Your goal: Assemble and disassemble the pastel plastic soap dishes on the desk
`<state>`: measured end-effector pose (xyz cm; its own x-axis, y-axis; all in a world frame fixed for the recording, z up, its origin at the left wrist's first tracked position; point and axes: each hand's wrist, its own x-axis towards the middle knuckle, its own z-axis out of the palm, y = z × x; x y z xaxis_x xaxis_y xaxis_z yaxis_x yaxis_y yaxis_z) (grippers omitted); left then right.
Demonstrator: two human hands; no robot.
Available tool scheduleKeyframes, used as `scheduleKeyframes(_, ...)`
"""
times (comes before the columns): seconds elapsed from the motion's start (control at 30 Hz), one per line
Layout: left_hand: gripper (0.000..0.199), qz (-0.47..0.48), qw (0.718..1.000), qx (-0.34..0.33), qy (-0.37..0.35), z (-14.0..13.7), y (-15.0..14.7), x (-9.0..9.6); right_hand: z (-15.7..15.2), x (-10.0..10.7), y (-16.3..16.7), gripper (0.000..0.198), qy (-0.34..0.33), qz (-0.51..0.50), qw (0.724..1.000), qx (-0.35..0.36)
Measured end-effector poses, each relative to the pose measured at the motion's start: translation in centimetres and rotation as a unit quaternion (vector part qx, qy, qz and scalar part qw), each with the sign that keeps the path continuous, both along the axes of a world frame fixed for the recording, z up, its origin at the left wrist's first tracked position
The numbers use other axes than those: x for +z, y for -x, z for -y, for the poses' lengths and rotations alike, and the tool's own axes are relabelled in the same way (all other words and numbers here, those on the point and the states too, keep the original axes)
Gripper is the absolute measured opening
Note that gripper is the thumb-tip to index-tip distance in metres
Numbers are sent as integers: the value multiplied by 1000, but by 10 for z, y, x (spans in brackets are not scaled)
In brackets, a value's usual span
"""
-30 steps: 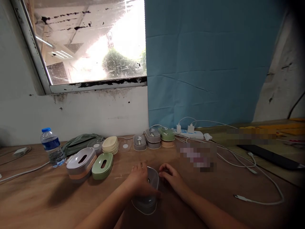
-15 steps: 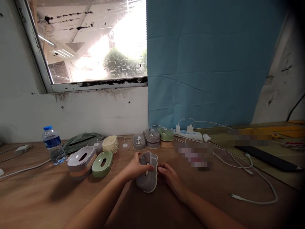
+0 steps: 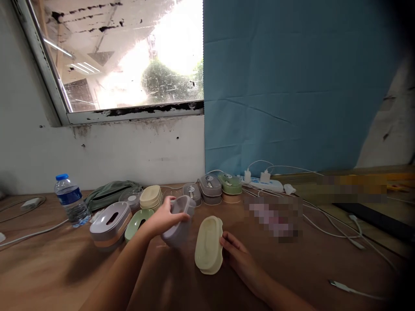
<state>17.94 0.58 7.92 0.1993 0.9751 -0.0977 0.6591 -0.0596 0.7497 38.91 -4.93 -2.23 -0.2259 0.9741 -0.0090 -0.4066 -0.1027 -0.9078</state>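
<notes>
My left hand (image 3: 166,219) grips a grey, oval plastic box (image 3: 177,231), tilted and slightly blurred, with the thumb across its top edge. To the right, my right hand (image 3: 239,259) pinches a shallow cream-yellow plastic tray (image 3: 207,248) by its wavy right rim. The tray is tipped so that its recessed face shows. Box and tray are apart. Behind my left wrist sits a green oval tub with a slot (image 3: 132,225), partly hidden by the arm.
Left are a grey slotted tub stack (image 3: 112,220) and a water bottle (image 3: 69,201). Behind stand stacked cream trays (image 3: 151,196), a green bag (image 3: 110,194) and lidded grey (image 3: 210,188) and green boxes (image 3: 231,185). White cables (image 3: 324,224) and a power strip (image 3: 274,185) lie right.
The cream tray has come out of the grey box. My left hand has moved the box leftward and up, while my right hand, previously empty beside it, now holds the tray.
</notes>
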Motion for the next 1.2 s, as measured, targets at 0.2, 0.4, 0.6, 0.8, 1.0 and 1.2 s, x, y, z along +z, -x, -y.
scheduleKeyframes(0.2, 96, -292, 939, 180, -32, -28, 43, -6, -6, -5, -3, 21, 64, -13, 998, -22)
scheduleKeyframes(0.4, 92, -371, 905, 206, -34, -45, 53, -27, -7, -5, -4, 19, 73, 8, 997, -25)
scheduleKeyframes(0.6, 88, -398, 895, 200, -19, -51, 57, -35, -5, -3, -4, 20, 41, 31, 999, -8)
scheduleKeyframes(0.8, 66, -410, 896, 170, -6, -50, 60, -35, -7, -6, -1, 30, 11, 115, 993, -18)
scheduleKeyframes(1.0, 59, -406, 902, 143, -9, -45, 58, -30, -14, -19, 9, 70, -52, 205, 976, -49)
scheduleKeyframes(1.2, 61, -385, 915, 116, 4, -39, 64, -17, -25, -3, 29, 57, -236, 388, 889, 61)
